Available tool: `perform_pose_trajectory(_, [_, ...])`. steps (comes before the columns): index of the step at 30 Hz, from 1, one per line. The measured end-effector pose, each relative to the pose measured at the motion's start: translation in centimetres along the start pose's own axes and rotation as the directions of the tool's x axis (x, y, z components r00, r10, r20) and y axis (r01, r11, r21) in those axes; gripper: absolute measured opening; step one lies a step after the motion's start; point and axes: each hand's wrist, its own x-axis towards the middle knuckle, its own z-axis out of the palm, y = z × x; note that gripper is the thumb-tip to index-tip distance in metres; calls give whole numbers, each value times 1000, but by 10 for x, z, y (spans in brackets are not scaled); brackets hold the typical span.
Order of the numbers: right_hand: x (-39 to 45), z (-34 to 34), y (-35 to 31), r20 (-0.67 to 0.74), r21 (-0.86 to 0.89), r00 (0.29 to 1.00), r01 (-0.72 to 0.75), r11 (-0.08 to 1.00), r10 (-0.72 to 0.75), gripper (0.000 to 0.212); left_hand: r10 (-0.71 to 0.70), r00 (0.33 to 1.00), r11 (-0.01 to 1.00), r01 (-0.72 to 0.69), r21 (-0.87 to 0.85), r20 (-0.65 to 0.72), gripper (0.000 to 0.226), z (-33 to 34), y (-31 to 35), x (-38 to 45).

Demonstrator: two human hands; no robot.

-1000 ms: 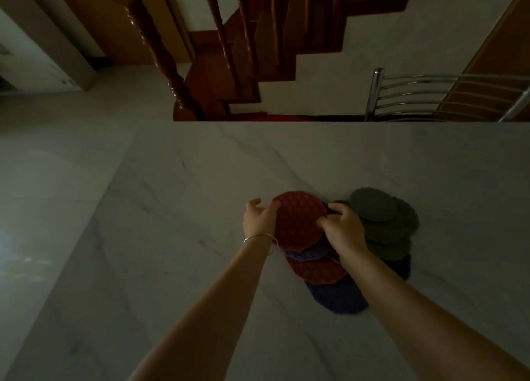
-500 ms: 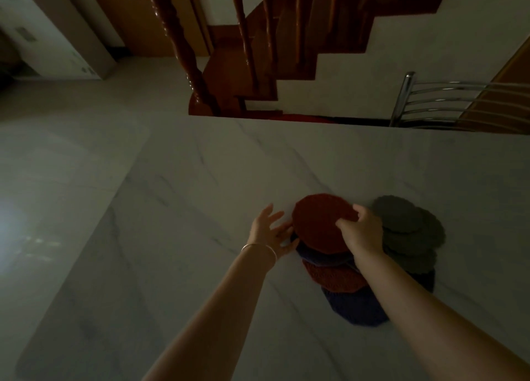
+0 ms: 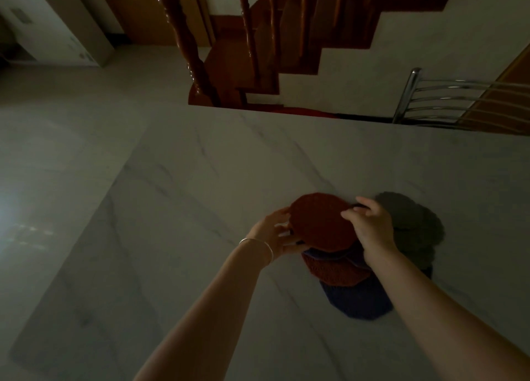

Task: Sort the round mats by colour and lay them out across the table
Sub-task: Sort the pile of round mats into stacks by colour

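Your forearms reach forward over the counter [image 3: 200,180]. Left hand [image 3: 275,233] and right hand [image 3: 372,225]: fingers clamped on opposite edges of top red mat [image 3: 321,223]. Visible pile: two red, two blue [image 3: 358,300], about three green [image 3: 407,223].

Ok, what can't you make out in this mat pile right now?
Head view only:
- Mat count: the top round red mat and right hand cover those beneath.
- Round blue mat: partly under the right forearm.
- Round green mats: overlapped, number unclear in dim light.
- Left hand: fingertips hidden under the red mat.
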Motion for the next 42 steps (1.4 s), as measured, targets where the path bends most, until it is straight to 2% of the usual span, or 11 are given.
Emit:
perform_pose_trajectory(6, [-4, 0, 2, 11, 3, 1000, 11, 1000, -11, 49, 32, 999, 994, -32, 108, -1, 27, -1, -6, -10])
perform_pose_trajectory(9, [-7, -2, 5, -37, -185, 996, 77, 980, -86, 43, 47, 999, 995, -47, 91, 3, 27, -10, -5, -20])
perform_pose_trajectory(13, [-8, -2, 7, 52, -669, 979, 182, 721, -198, 52, 99, 995, 992, -97, 84, -24, 28, -37, -3, -37])
perform_pose_trajectory(18, [-15, 14, -4, 104, -807, 992, 127, 576, -73, 97, 133, 982, 990, -126, 56, -131, 33, -87, -9, -60])
perform_pose_trajectory(22, [-15, 24, -11, 54, -875, 998, 64, 479, -34, 109, 153, 972, 987, -141, 83, -176, 31, -115, -18, -75])
perform_pose_trajectory(25, [-16, 28, -14, 23, -842, 1000, 25, 539, -10, 104, 163, 968, 983, -144, 112, -191, 31, -123, -23, -79])
perform_pose_trajectory(29, [-24, 29, -26, 73, -667, 981, 184, 722, -183, 28, 196, 964, 976, -174, 127, -180, 23, -124, -28, -81])
perform_pose_trajectory(33, [-37, 31, -41, 110, -393, 946, 323, 861, -305, 30, 121, 964, 993, -114, 44, -238, 4, -121, -25, -81])
perform_pose_trajectory(35, [-45, 37, -42, 133, -244, 928, 372, 896, -349, 25, 75, 963, 996, -83, -20, -260, 14, -120, -23, -80])
perform_pose_trajectory(39, [-63, 65, -17, 305, -2, 939, 165, 986, -157, 21, 74, 960, 996, -84, -24, -270, 16, -120, -21, -80])
perform_pose_trajectory(42, [-67, 85, 14, 399, -13, 917, 25, 1000, -18, 24, 76, 965, 996, -83, -17, -250, 18, -118, -20, -83])
